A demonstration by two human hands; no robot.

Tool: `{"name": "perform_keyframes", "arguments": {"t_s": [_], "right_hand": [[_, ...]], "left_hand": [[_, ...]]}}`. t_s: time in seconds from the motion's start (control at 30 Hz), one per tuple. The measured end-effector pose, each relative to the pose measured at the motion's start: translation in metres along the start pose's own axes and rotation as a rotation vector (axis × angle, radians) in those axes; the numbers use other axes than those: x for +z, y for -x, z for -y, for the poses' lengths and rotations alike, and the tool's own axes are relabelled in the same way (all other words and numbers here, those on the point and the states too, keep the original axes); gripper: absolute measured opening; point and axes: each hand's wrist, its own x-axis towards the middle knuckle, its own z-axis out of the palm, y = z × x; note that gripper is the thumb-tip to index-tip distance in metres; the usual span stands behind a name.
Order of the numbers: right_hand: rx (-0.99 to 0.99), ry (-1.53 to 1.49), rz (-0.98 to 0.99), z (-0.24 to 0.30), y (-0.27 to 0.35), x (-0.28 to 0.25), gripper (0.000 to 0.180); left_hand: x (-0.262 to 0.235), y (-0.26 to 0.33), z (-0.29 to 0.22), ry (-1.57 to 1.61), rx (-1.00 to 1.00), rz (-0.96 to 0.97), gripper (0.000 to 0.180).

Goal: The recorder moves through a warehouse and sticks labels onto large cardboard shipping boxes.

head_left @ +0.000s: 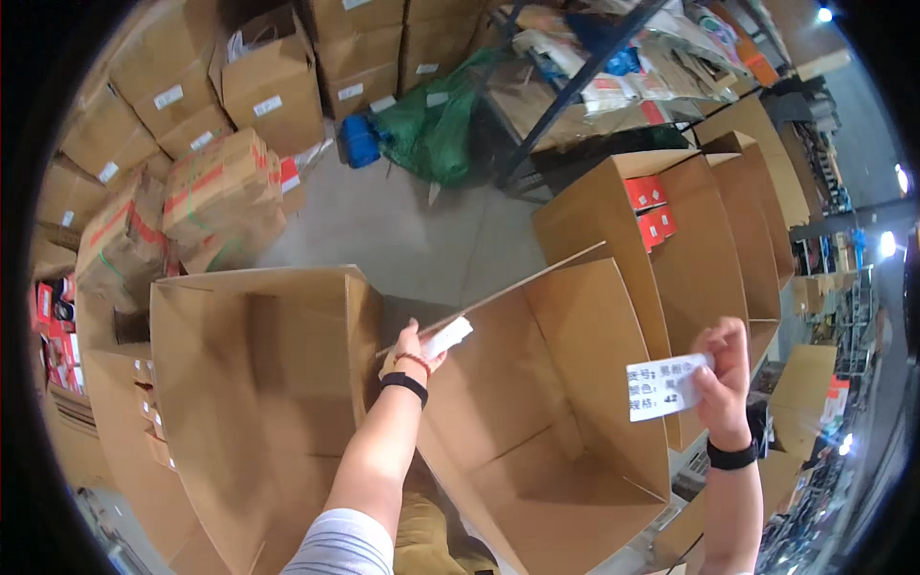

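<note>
In my right hand, a white printed label is pinched between thumb and fingers, held up over the right side of an open cardboard box. My left hand is closed around a small white stack of labels, at the left edge of that same box. A second open carton stands to the left of my left arm, and bare cardboard shows inside both. A dark band circles each wrist, with a red bracelet beside the left one.
Beyond on the right, tall open cartons stand in a row; one holds red boxes. Taped cardboard bundles and stacked cartons line the far left. A green sack and blue bundle lie near a metal rack.
</note>
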Motion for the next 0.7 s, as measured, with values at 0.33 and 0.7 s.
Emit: {"name": "perform_keyframes", "arguments": {"t_s": [0.33,0.7], "right_hand": [[0.235,0.091,0.53,-0.126,-0.156,0.149,0.041],[0.595,1.209,0.997,-0.287,-0.072,0.198,0.05]], "left_hand": [[0.001,0.165,0.201,-0.529,0.107,-0.168,0.066],[-0.04,0.306,0.241,-0.815,0.073,0.249,0.035]]}}
